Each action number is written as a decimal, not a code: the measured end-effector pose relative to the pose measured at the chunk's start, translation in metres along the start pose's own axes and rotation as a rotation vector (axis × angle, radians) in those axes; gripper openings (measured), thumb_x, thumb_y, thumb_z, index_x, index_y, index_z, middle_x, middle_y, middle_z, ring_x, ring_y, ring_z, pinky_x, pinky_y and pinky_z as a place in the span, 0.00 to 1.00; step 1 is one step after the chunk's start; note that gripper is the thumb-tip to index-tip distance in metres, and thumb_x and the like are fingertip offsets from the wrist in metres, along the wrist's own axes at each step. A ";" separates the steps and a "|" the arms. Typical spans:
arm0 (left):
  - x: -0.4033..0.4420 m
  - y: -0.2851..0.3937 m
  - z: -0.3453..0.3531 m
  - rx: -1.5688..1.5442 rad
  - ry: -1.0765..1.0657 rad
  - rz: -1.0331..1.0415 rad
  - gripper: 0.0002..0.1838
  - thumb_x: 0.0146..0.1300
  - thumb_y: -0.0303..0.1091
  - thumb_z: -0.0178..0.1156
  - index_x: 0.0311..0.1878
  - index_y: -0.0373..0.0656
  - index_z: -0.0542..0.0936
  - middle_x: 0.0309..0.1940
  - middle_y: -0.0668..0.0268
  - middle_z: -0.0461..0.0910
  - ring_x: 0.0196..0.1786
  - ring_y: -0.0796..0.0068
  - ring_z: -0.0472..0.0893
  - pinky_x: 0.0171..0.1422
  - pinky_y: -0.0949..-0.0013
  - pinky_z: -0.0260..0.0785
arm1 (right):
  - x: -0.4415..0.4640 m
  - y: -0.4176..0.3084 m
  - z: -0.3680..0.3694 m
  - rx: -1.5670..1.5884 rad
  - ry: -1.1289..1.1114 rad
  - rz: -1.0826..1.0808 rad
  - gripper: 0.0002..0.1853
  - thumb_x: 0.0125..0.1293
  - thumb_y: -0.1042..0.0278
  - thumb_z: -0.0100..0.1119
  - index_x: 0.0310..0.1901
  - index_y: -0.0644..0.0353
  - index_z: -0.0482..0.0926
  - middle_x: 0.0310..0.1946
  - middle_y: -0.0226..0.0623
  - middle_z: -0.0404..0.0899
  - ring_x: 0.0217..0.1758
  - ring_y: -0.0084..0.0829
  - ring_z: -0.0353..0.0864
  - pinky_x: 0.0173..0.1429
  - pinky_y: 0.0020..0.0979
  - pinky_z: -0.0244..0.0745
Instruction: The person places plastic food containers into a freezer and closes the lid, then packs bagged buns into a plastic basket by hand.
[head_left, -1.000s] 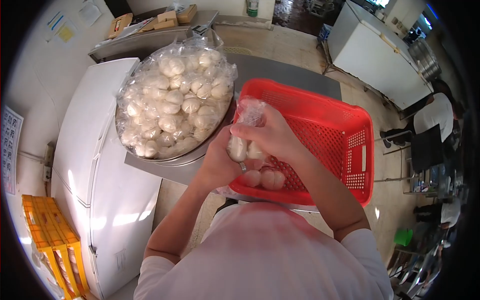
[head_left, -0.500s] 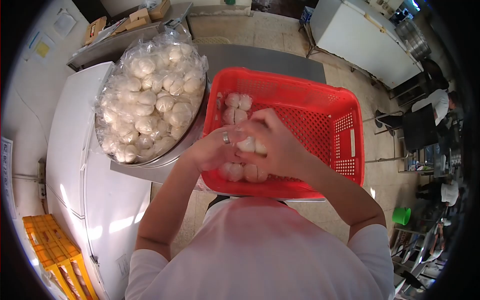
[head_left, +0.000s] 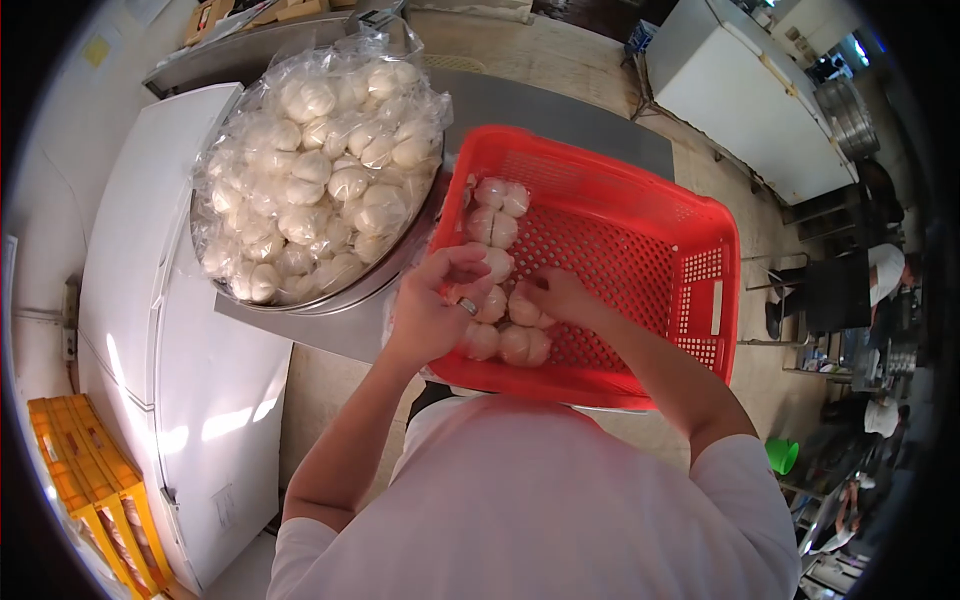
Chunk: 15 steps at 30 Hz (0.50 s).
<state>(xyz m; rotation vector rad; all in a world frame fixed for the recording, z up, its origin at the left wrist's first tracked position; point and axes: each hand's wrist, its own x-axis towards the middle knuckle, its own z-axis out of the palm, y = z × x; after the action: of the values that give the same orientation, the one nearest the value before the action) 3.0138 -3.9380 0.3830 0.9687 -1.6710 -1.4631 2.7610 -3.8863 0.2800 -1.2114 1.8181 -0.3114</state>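
Note:
Inside the red plastic basket (head_left: 600, 385), pairs of pale dough-like balls (head_left: 492, 227) in clear plastic line the left side. My left hand (head_left: 432, 308), with a ring on one finger, is at the basket's left edge; its fingers are curved and apart beside the middle balls. From the right, my right hand (head_left: 562, 298) reaches in with its fingertips pinched at the top of a bagged pair of dough balls (head_left: 526, 310). Left of the basket, a large round metal container (head_left: 345, 297) is heaped with more bagged dough balls (head_left: 305, 190).
Basket and container stand on a grey metal table (head_left: 560, 115). White refrigerators (head_left: 125, 290) are at the left, above a yellow crate (head_left: 85, 455). A white chest freezer (head_left: 740, 95) is at the back right. People (head_left: 885, 270) and a green bucket (head_left: 782, 455) appear at far right.
My hands, earlier close together over the middle balls, have moved apart. The right hand has come down onto a pair near the front; the left has drawn slightly back. The view has shifted.

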 end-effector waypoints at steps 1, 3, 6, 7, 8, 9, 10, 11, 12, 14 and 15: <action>0.000 -0.001 -0.001 -0.020 -0.005 0.001 0.14 0.69 0.23 0.67 0.57 0.36 0.81 0.47 0.64 0.87 0.49 0.76 0.85 0.57 0.70 0.78 | -0.002 0.004 0.000 -0.028 -0.025 -0.048 0.25 0.73 0.45 0.63 0.56 0.60 0.87 0.43 0.48 0.89 0.45 0.39 0.90 0.50 0.39 0.84; 0.000 -0.001 -0.003 -0.059 -0.010 0.002 0.15 0.68 0.23 0.67 0.57 0.37 0.82 0.46 0.64 0.87 0.49 0.75 0.85 0.56 0.70 0.78 | -0.005 0.011 -0.003 -0.085 -0.082 -0.148 0.27 0.72 0.41 0.64 0.55 0.60 0.88 0.41 0.49 0.89 0.45 0.43 0.90 0.53 0.41 0.83; 0.000 0.012 -0.004 0.044 -0.027 -0.017 0.15 0.68 0.24 0.68 0.57 0.39 0.82 0.45 0.63 0.87 0.49 0.75 0.86 0.56 0.70 0.78 | 0.001 0.003 -0.004 -0.108 -0.164 -0.067 0.28 0.72 0.42 0.64 0.58 0.60 0.86 0.44 0.51 0.89 0.46 0.42 0.90 0.54 0.41 0.83; -0.001 0.010 -0.004 0.031 -0.023 0.010 0.15 0.68 0.24 0.68 0.56 0.39 0.82 0.45 0.63 0.87 0.49 0.75 0.86 0.56 0.70 0.78 | 0.003 -0.002 0.001 -0.093 -0.140 -0.074 0.28 0.71 0.42 0.64 0.58 0.59 0.86 0.46 0.50 0.89 0.47 0.43 0.90 0.55 0.41 0.83; 0.000 0.006 -0.003 0.018 -0.021 0.039 0.15 0.68 0.25 0.69 0.56 0.39 0.83 0.44 0.63 0.87 0.48 0.75 0.86 0.56 0.69 0.78 | 0.004 -0.007 0.007 -0.077 -0.113 -0.081 0.28 0.71 0.42 0.64 0.58 0.59 0.86 0.48 0.50 0.88 0.49 0.43 0.90 0.55 0.42 0.83; 0.001 0.002 -0.003 0.004 -0.020 0.068 0.15 0.68 0.25 0.69 0.56 0.40 0.83 0.44 0.63 0.87 0.48 0.74 0.86 0.56 0.69 0.77 | 0.003 -0.011 0.012 -0.061 -0.086 -0.087 0.28 0.71 0.42 0.65 0.58 0.58 0.86 0.51 0.50 0.87 0.50 0.44 0.90 0.56 0.42 0.83; 0.001 0.000 -0.003 -0.006 -0.012 0.053 0.14 0.67 0.25 0.69 0.56 0.39 0.83 0.44 0.63 0.87 0.48 0.74 0.86 0.56 0.69 0.77 | 0.002 -0.007 0.016 -0.144 0.012 -0.123 0.28 0.71 0.42 0.65 0.58 0.59 0.86 0.52 0.53 0.86 0.51 0.46 0.89 0.57 0.44 0.82; 0.000 -0.001 -0.003 -0.015 -0.005 0.038 0.14 0.67 0.25 0.69 0.55 0.39 0.83 0.44 0.63 0.87 0.48 0.74 0.86 0.56 0.69 0.77 | 0.001 0.001 0.021 -0.225 0.111 -0.159 0.28 0.71 0.42 0.64 0.57 0.60 0.86 0.54 0.55 0.84 0.53 0.49 0.88 0.58 0.45 0.82; 0.000 -0.002 -0.005 -0.025 0.002 0.022 0.14 0.67 0.25 0.69 0.55 0.39 0.83 0.44 0.63 0.88 0.48 0.74 0.86 0.56 0.69 0.77 | -0.003 -0.002 0.023 -0.305 0.212 -0.194 0.28 0.71 0.42 0.64 0.57 0.61 0.86 0.55 0.57 0.83 0.54 0.52 0.87 0.59 0.47 0.81; 0.000 -0.003 -0.008 -0.060 0.000 0.012 0.16 0.68 0.25 0.69 0.57 0.38 0.82 0.46 0.62 0.87 0.50 0.75 0.86 0.57 0.70 0.77 | -0.007 -0.007 0.020 -0.282 0.031 -0.135 0.30 0.72 0.43 0.63 0.57 0.66 0.84 0.56 0.63 0.79 0.57 0.57 0.84 0.60 0.50 0.80; 0.000 -0.003 -0.009 -0.076 -0.004 0.008 0.16 0.68 0.25 0.69 0.58 0.38 0.81 0.47 0.62 0.87 0.51 0.76 0.85 0.58 0.70 0.77 | -0.010 -0.011 0.019 -0.268 -0.057 -0.104 0.31 0.73 0.43 0.62 0.57 0.68 0.82 0.57 0.66 0.77 0.58 0.60 0.82 0.61 0.52 0.79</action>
<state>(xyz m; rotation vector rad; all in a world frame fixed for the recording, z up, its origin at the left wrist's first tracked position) 3.0219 -3.9421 0.3814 0.9175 -1.6079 -1.5129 2.7841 -3.8790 0.2816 -1.4885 1.7912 -0.0911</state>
